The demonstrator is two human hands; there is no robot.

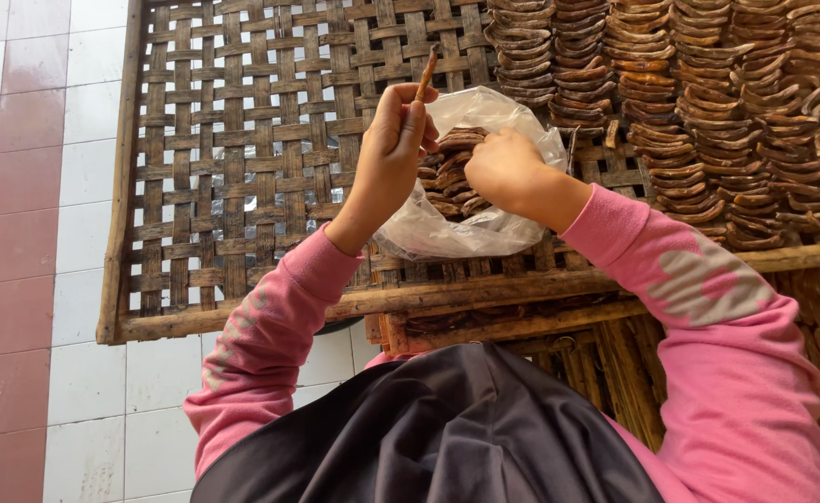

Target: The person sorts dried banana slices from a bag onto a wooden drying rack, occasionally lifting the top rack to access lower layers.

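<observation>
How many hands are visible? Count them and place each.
2. Left hand pinches a brown dried strip upright; right hand reaches into the clear plastic bag on the woven tray.

Soft even daylight, sharp focus

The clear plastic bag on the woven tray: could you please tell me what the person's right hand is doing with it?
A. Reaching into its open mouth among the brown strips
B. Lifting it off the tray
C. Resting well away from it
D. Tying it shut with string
A: the right hand sits in the open mouth of the clear plastic bag, among the brown strips inside it.
</observation>
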